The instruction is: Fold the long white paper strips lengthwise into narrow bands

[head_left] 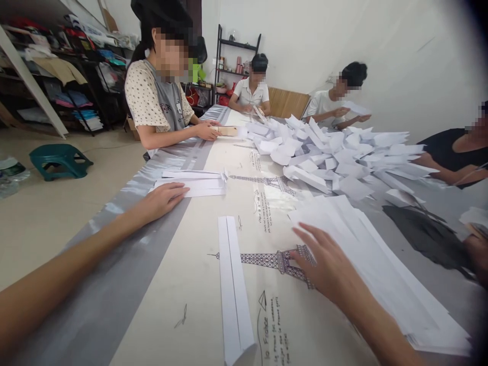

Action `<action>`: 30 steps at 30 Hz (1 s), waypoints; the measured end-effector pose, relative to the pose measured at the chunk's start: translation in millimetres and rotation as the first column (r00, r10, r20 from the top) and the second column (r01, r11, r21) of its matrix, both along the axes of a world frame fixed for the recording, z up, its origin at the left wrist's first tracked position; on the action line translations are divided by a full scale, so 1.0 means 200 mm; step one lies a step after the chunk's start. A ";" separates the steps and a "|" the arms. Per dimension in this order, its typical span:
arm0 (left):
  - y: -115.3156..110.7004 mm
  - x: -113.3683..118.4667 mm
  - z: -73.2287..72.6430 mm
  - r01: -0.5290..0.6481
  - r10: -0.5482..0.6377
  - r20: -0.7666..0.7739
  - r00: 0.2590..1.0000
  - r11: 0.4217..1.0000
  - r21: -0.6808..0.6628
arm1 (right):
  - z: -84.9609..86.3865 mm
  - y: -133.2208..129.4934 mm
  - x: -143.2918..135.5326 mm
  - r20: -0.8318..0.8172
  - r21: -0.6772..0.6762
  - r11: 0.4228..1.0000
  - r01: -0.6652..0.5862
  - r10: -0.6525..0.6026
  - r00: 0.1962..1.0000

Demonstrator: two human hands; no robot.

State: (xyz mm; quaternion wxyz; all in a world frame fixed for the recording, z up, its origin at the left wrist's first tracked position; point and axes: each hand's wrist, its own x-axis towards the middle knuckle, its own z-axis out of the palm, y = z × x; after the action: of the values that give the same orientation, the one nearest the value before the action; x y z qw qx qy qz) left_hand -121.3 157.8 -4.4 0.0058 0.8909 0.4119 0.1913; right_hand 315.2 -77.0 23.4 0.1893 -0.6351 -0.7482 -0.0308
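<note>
Head view, left fingers flat, open on folded papers, right fingers apart, "France" on tablecloth

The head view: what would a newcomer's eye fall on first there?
Probably the big heap of folded white papers, spread over the table cover beyond the right hand. Next, perhaps, the long folded strip lying close in front, and the dark tower drawings printed on that cover.

At twelve o'clock I'm seeing a heap of matt white paper; the surface is wearing a smooth printed cover with glossy silvery edging. At ten o'clock a stool is showing smooth green plastic.
</note>
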 end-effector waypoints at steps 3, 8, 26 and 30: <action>0.02 0.01 0.00 -0.009 0.008 0.012 1.000 0.999 0.031 | 0.00 0.04 0.16 0.142 -0.126 0.959 0.253 -0.235 0.962; -0.12 0.15 0.06 -0.013 -0.010 0.104 0.995 0.977 0.211 | 0.02 0.04 0.15 0.160 -0.205 0.932 0.300 -0.270 0.949; -0.61 0.50 0.02 0.322 -0.321 0.032 0.946 0.946 -0.034 | 0.30 -0.05 -0.12 -0.801 -0.158 0.964 0.215 -0.252 0.544; -0.60 0.50 0.02 0.314 -0.314 0.030 0.949 0.949 0.001 | 0.31 0.02 -0.19 -0.917 -0.241 0.964 0.113 -0.264 0.297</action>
State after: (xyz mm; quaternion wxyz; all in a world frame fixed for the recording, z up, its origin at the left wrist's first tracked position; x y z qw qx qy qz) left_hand -21.6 37.8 -1.0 0.0441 0.9422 0.2652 0.2001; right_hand 276.6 -73.1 86.3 0.5417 -0.6279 -0.4181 0.3708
